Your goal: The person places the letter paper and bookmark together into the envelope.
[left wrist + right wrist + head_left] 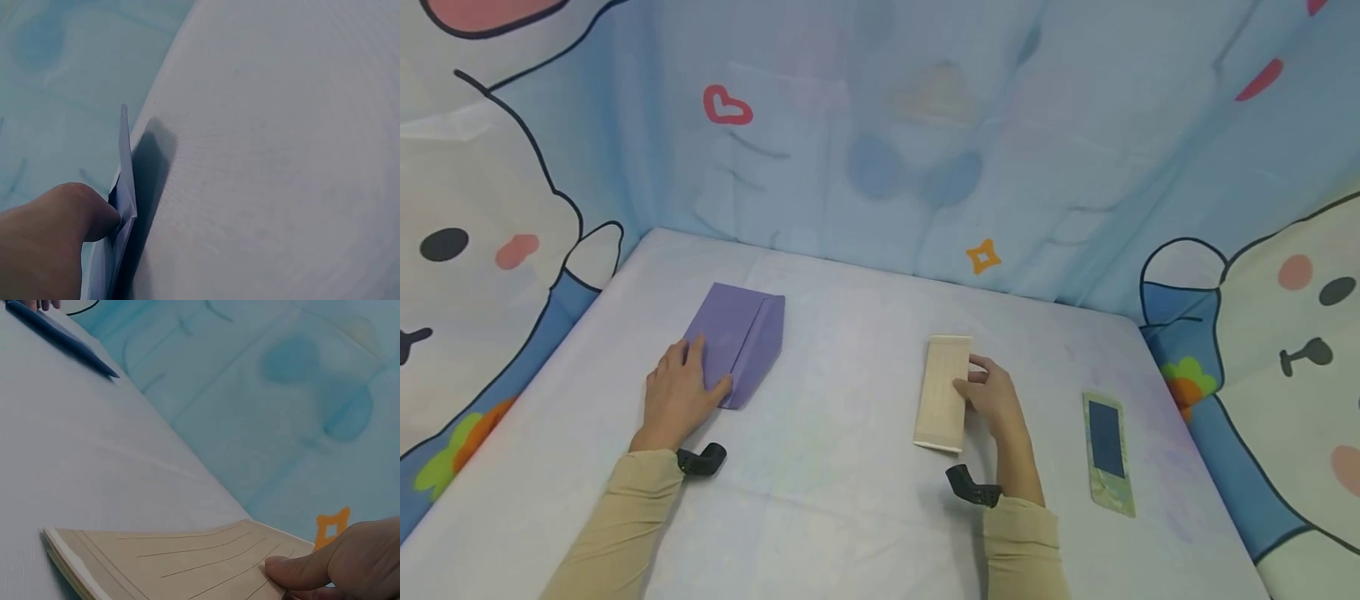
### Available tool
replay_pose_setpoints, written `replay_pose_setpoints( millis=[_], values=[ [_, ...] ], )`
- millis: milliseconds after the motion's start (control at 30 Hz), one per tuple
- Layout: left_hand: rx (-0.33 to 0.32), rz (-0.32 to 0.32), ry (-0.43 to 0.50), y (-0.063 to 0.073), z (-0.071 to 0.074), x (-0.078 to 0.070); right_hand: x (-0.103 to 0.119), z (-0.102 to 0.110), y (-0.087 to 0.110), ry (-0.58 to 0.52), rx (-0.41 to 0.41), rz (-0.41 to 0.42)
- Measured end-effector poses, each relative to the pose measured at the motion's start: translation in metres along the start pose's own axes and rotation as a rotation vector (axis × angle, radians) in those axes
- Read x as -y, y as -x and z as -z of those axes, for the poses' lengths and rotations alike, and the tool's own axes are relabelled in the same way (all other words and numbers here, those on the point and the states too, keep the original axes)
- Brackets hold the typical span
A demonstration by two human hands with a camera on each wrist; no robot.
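Note:
A purple paper envelope (726,333) with a folded flap lies at the left of the table. My left hand (679,392) holds it, fingers over its left part and thumb at its lower right edge. In the left wrist view, the thumb (94,215) presses against the envelope (127,187), seen nearly edge-on. Right of the middle is a narrow beige pad of lined paper (943,392). My right hand (992,396) pinches its right long edge, thumb on top. The right wrist view shows lines across the pad (169,556); the fingers beneath are mostly hidden.
A green patterned flat item (1112,496) with a dark blue panel lies to the right of my right hand. White cloth (835,417) covers the table. A light blue cartoon curtain (820,167) hangs behind the table and at both sides.

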State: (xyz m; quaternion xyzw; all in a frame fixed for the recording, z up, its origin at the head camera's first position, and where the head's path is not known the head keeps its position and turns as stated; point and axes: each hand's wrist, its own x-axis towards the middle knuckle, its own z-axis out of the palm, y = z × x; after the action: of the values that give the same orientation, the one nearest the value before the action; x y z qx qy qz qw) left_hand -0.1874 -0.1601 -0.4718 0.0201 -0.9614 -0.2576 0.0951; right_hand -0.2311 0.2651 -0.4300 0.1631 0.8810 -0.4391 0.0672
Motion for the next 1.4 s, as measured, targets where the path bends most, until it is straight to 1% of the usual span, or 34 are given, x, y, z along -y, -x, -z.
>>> replay_pose_setpoints(
  millis=[100,367,600,833,1133,1400],
  values=[
    [-0.006,-0.002,0.001,0.000,0.000,0.000,0.001,-0.003,-0.001,-0.033,0.008,0.008],
    [-0.024,-0.010,0.007,-0.002,0.001,-0.001,0.007,-0.013,-0.005,-0.117,-0.003,0.020],
    [-0.008,-0.006,0.004,-0.003,0.003,-0.003,0.013,-0.023,-0.004,-0.175,-0.010,0.043],
    [-0.001,-0.003,0.005,-0.004,0.004,-0.003,0.020,-0.031,0.001,-0.167,0.023,0.026],
    [0.019,0.001,-0.002,-0.002,0.003,-0.002,0.020,-0.036,0.002,-0.186,0.041,0.018],
    [0.028,0.002,0.000,-0.001,0.002,-0.001,0.020,-0.042,0.004,-0.188,0.050,0.037]
  ],
)
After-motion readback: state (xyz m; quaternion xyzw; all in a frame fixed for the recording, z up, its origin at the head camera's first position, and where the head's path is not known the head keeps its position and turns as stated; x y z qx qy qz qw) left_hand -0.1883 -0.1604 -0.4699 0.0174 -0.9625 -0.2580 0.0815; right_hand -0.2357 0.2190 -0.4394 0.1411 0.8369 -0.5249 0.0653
